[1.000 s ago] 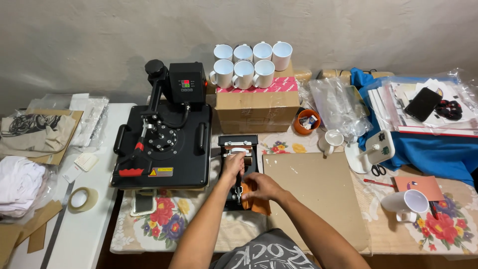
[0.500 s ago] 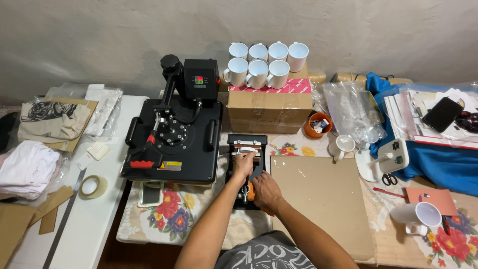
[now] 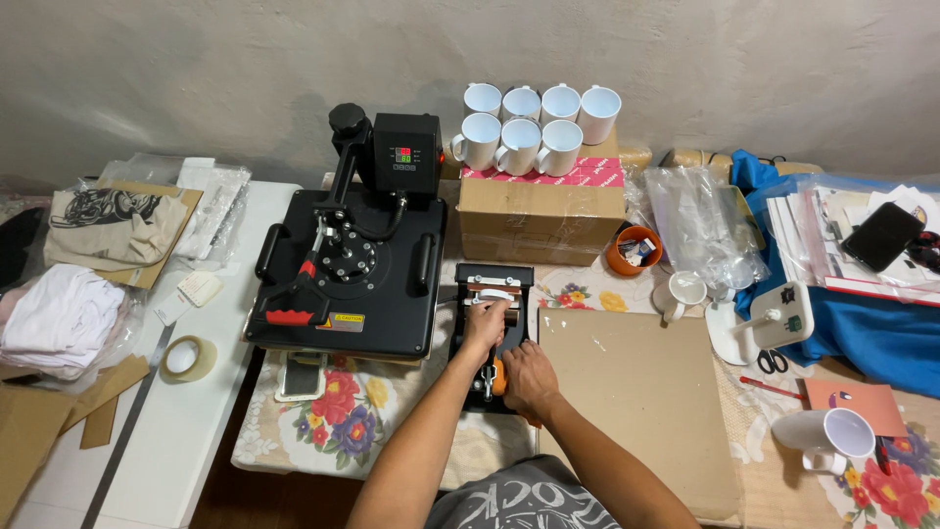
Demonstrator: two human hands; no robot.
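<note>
We see the big black heat press [image 3: 348,279] sitting toward the left edge of the flowered desk [image 3: 333,431], a cardboard box [image 3: 541,208] topped with white mugs [image 3: 529,127] at the back edge, then the small mug press [image 3: 490,333] mid-desk beside a brown board [image 3: 636,402]. Our left hand [image 3: 487,320] clenches around the white mug in it; our right hand [image 3: 527,377] grips its orange-tipped lever at the front

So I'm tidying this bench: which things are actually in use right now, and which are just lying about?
In use:
- small black mug press
- left hand on its upper part
- right hand at its orange-handled lower end

Lying about:
- large flat heat press
- white mugs on the cardboard box
- tape roll
- scissors
- brown board
</note>
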